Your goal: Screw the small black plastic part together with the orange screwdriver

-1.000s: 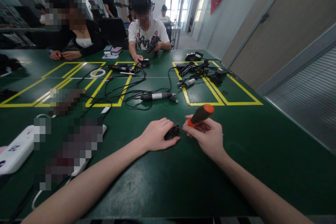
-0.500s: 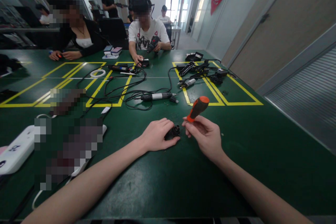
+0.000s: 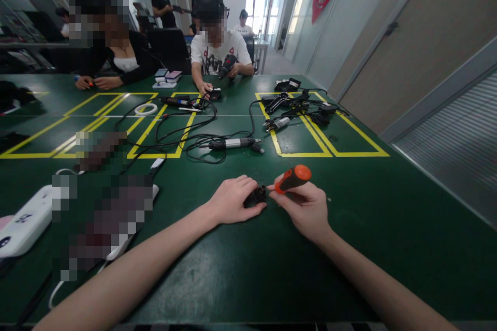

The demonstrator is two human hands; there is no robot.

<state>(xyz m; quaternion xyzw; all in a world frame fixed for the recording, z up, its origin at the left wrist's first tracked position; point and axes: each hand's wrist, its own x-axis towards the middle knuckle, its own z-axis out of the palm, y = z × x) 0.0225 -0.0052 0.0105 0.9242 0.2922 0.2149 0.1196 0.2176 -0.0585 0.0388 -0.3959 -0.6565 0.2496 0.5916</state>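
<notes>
My left hand (image 3: 235,199) rests on the green table, its fingers wrapped round a small black cylindrical part (image 3: 259,194) with a round collar at its right end. Just to the right, my right hand (image 3: 303,204) grips a screwdriver (image 3: 292,179) with an orange and dark grey handle. The handle leans up and to the right, its orange butt end outward. The screwdriver's front end points at the black part; whether it touches cannot be made out. My fingers hide some of both things.
Beyond my hands lies a pen-shaped electric tool (image 3: 231,143) with a coiled black cable. Black tools and cables (image 3: 295,103) are heaped at the back right. A white power strip (image 3: 27,222) lies at left. Across the table (image 3: 202,279), a person (image 3: 221,51) holds a drill (image 3: 227,66).
The screwdriver has tipped from nearly upright to a flatter slant, its handle now lower and to the right. My right fingers have shifted with it. My left hand stays in place.
</notes>
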